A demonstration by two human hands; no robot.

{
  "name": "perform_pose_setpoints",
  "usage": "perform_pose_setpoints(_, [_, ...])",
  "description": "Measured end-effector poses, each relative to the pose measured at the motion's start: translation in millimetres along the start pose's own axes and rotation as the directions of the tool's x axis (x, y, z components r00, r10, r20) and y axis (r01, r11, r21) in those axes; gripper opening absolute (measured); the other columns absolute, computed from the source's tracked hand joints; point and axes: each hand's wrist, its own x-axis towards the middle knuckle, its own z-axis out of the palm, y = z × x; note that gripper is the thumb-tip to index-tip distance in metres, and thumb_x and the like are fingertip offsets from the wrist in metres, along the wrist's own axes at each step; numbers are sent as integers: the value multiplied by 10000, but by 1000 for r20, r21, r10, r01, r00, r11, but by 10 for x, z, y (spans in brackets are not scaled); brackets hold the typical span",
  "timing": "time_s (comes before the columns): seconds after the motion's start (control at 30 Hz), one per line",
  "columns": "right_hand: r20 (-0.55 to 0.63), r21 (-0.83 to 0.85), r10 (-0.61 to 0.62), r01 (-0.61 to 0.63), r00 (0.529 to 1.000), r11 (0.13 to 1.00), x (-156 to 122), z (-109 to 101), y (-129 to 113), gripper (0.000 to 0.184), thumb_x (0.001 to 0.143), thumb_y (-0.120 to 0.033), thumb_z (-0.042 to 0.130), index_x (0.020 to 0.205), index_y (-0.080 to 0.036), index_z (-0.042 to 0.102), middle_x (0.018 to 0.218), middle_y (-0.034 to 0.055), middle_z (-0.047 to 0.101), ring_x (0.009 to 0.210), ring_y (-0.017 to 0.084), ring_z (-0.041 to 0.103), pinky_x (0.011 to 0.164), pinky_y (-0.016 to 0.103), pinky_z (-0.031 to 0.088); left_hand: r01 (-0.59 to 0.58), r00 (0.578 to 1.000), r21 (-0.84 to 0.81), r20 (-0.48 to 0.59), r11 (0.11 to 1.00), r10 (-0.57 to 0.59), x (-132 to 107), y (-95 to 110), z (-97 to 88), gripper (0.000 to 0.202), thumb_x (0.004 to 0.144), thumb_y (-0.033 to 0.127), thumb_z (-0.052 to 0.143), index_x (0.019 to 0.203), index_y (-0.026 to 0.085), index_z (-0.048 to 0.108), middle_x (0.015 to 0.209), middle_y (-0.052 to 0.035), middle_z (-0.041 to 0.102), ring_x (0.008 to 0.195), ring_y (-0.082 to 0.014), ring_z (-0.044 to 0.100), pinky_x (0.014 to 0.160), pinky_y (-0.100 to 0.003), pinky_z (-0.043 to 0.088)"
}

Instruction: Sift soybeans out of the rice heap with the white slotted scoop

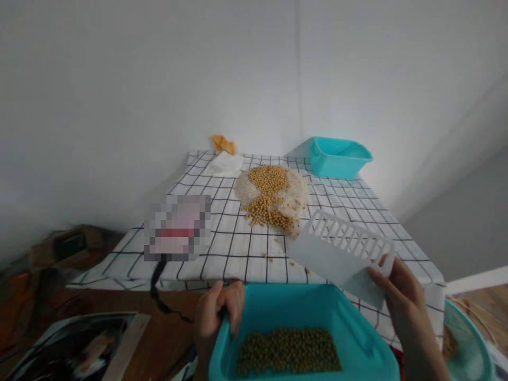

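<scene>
Scraper (337,262) slants lengthwise from upper left to lower right.

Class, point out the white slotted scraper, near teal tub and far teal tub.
White slotted scraper (333,261): head view, solid part below the slots.
Near teal tub (286,305): head view, inside of its back wall.
Far teal tub (337,166): head view, outside of its front wall.

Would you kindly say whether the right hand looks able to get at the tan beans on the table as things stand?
Probably yes: the right hand holds a white slotted scraper whose far edge looks close to the tan beans, with nothing visible between them.
</scene>
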Motion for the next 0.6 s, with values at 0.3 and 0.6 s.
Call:
perform_pose_setpoints(0.3, [50, 24, -53, 52, 997, 998, 156, 38, -185, 314, 770, -386, 828, 1044, -248, 759, 1112, 82, 787, 1011, 317, 724, 805, 378, 563, -73, 988, -8, -136, 997, 71, -28, -98, 112, 735, 1020, 515, 370, 361, 260, 574, 334, -22, 418, 438, -185, 331, 583, -397, 331])
perform_pose_setpoints(0.6, [18, -72, -105, 106, 994, 992, 250, 239, -145, 332, 775, -413, 830, 1042, -247, 723, 982, 58, 791, 847, 276, 716, 682, 330, 539, -152, 963, 69, -212, 986, 164, -55, -32, 171, 743, 1024, 505, 376, 350, 262, 573, 337, -16, 429, 425, -185, 336, 617, -409, 338])
